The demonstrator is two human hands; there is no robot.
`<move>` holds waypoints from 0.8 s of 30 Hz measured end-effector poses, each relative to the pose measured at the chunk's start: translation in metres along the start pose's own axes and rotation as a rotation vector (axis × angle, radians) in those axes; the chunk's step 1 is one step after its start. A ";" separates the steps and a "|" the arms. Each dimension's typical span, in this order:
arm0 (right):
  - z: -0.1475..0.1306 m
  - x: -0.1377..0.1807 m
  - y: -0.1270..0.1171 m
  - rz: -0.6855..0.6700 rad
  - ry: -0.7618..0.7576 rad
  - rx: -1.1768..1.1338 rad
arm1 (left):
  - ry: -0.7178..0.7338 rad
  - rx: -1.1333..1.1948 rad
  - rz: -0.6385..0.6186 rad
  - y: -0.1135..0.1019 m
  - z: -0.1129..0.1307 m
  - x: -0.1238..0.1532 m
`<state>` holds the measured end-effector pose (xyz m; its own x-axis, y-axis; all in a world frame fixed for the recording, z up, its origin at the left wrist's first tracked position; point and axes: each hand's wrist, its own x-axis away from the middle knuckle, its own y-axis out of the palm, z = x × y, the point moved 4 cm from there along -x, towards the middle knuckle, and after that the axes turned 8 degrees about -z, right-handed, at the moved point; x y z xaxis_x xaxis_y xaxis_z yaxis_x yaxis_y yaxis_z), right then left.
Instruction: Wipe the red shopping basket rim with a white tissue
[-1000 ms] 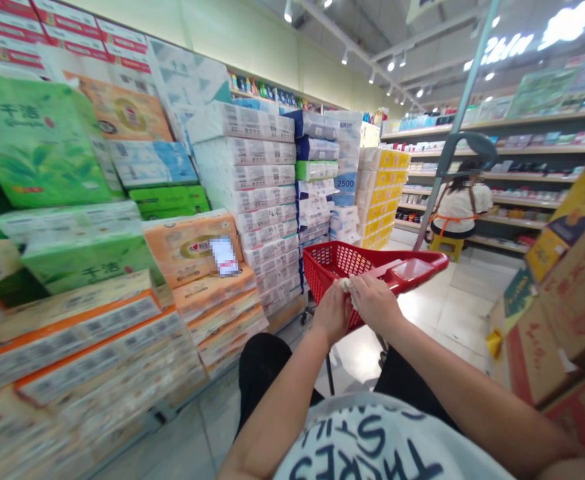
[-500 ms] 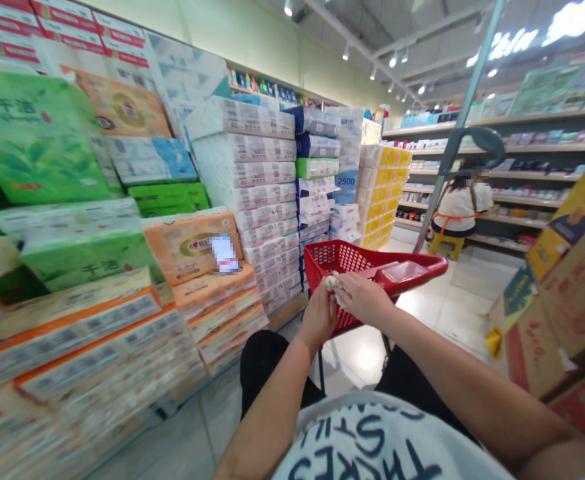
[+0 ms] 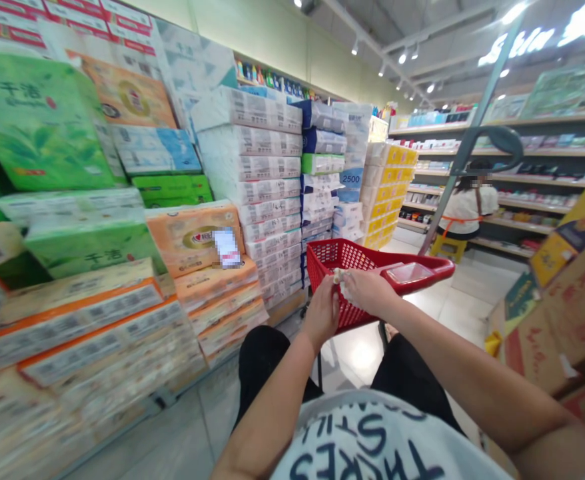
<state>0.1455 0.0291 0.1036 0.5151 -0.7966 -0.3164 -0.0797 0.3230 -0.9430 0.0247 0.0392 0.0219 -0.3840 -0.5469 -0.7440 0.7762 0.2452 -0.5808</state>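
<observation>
Between the fingers of the right hand (image 3: pixel 370 292) is a small crumpled white thing (image 3: pixel 340 277), pinched at the tips. The left hand (image 3: pixel 321 313) is close up on its other side, fingers bent and drawn together; whether they grip it too, I cannot tell. Just beyond the fingers is a red shopping cart (image 3: pixel 353 312). Left of them rise orange packs (image 3: pixel 207 277) and a tall stack of white packs (image 3: pixel 272 170). Well off to their right stand cardboard boxes (image 3: pixel 547 333); farther ahead, a person (image 3: pixel 465 207) sits on a yellow stool (image 3: pixel 447 249).
</observation>
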 end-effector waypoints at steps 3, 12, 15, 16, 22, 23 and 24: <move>-0.006 0.010 0.002 0.189 0.044 -0.037 | -0.011 -0.029 0.002 0.001 -0.003 0.001; -0.013 0.032 -0.004 0.331 -0.115 -0.165 | 0.047 -0.094 0.010 0.000 -0.002 0.003; -0.020 0.034 -0.001 0.316 -0.147 -0.073 | 0.047 -0.084 0.008 0.002 -0.001 0.003; -0.023 0.035 0.000 0.302 -0.192 -0.036 | 0.060 -0.089 0.003 0.003 -0.001 0.004; -0.012 0.029 -0.004 0.241 -0.019 -0.095 | 0.036 -0.029 0.001 -0.001 0.002 0.002; -0.010 0.028 -0.005 0.236 0.030 -0.099 | 0.025 -0.014 0.002 -0.001 0.003 0.002; -0.010 0.027 -0.005 0.234 0.041 -0.086 | 0.022 -0.004 0.002 -0.001 0.003 0.002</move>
<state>0.1510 0.0005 0.0984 0.4394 -0.7257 -0.5294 -0.2657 0.4580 -0.8483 0.0250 0.0354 0.0225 -0.3937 -0.5284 -0.7522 0.7748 0.2495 -0.5809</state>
